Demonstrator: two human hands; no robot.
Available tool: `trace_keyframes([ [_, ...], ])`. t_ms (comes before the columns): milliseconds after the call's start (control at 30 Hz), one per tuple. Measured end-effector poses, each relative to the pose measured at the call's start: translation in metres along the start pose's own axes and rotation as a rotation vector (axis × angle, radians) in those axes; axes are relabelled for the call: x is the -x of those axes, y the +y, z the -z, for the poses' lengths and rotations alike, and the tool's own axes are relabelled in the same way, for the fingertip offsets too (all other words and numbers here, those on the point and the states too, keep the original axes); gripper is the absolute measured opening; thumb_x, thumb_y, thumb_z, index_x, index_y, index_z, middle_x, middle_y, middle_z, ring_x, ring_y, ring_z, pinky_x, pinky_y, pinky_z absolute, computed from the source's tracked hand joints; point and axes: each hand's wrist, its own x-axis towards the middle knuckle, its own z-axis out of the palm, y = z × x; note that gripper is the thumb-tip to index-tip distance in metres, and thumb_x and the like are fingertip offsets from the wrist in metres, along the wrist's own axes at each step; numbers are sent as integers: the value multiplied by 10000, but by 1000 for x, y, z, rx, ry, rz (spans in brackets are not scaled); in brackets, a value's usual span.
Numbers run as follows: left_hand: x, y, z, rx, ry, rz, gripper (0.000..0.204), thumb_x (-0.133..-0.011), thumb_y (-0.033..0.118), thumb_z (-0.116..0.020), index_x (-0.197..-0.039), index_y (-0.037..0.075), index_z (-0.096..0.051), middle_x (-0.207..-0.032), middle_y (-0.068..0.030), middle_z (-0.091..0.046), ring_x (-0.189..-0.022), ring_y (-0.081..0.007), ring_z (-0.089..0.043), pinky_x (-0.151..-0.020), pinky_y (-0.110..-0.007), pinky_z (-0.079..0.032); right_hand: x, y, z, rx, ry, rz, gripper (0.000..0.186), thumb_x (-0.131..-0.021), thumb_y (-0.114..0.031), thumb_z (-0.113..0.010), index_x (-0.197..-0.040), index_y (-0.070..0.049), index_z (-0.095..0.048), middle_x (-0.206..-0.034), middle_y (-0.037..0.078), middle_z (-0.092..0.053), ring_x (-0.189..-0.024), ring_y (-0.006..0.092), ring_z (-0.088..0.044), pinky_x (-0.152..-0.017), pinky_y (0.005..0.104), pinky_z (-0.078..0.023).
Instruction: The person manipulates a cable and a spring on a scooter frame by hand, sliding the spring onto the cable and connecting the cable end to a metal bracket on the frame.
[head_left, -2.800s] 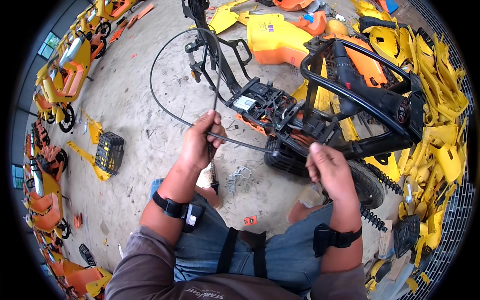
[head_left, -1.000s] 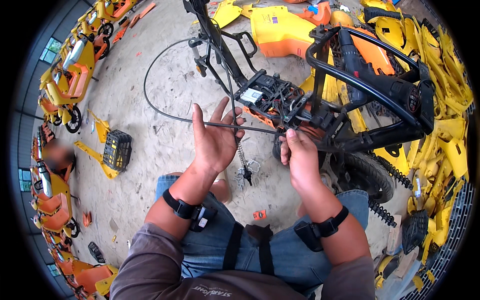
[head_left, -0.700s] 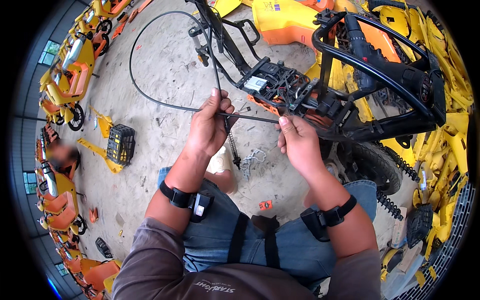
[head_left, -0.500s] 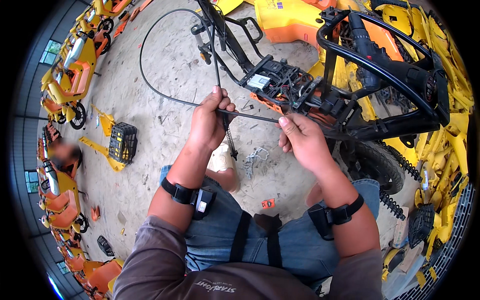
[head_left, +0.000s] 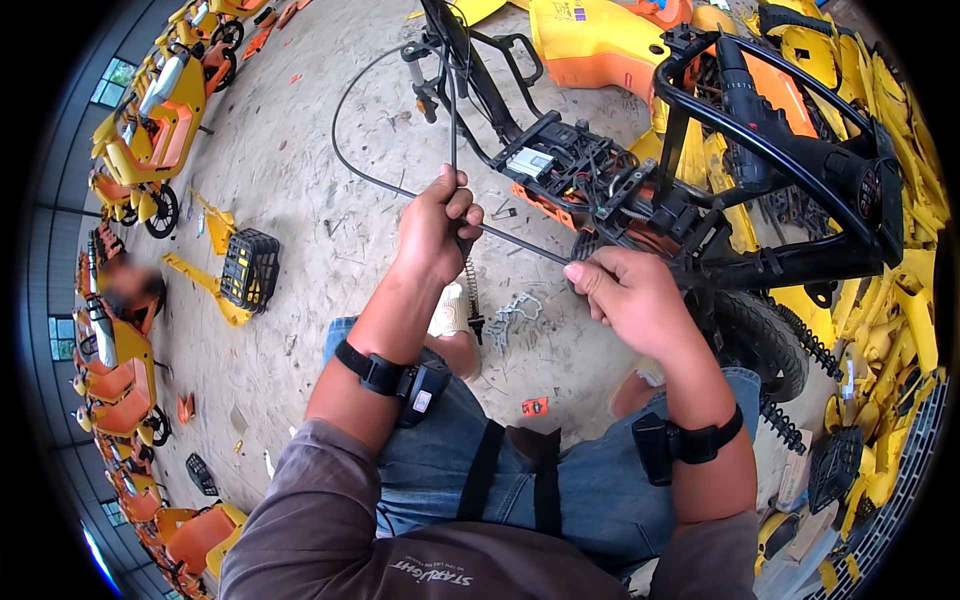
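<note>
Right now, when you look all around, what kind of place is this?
It looks like a scooter workshop, maybe one where scooters get taken apart. There's a bare black scooter frame with wires showing, a row of yellow and orange scooters on the left, and a heap of loose yellow panels on the right.

On our left we see a row of yellow-and-orange scooters (head_left: 150, 125) along a grey wall (head_left: 62, 215) with small windows (head_left: 113, 82). A black crate (head_left: 252, 270) sits on the dusty floor (head_left: 300, 210), just beside a long yellow strip (head_left: 207, 288). Nearer us lie a pale tangle (head_left: 513, 320) and a small orange piece (head_left: 535, 407). Ahead we have a yellow-and-orange body panel (head_left: 585, 45); to our right, a heap of yellow panels (head_left: 908, 315), a dark basket (head_left: 835, 468) and a brick-patterned surface (head_left: 922, 425).
</note>
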Motion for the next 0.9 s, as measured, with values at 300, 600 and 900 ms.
trace_keyframes([
  [300,-8,1,2,99,36,-25,250,-1058,319,-394,-938,108,-451,-551,63,-317,-477,-88,-325,-443,-236,-277,29,-12,12,91,12,78,404,-913,-344,-670,-783,37,-633,-544,124,-462,-525,144,-390,-497,336,-385],
  [600,-7,-16,-9,-15,2,-16,248,-1054,322,-407,-931,111,-448,-552,58,-301,-478,-95,-322,-460,-246,-281,16,15,0,160,112,127,375,-882,-352,-684,-816,17,-670,-613,199,-566,-548,347,-564,-532,407,-434],
  [900,-10,-1,-1,45,49,9,225,-1054,287,-402,-926,106,-442,-546,57,-300,-457,-95,-297,-465,-254,-280,39,-12,11,91,18,101,319,-901,-278,-665,-792,22,-658,-564,172,-514,-477,286,-437,-490,365,-393],
])
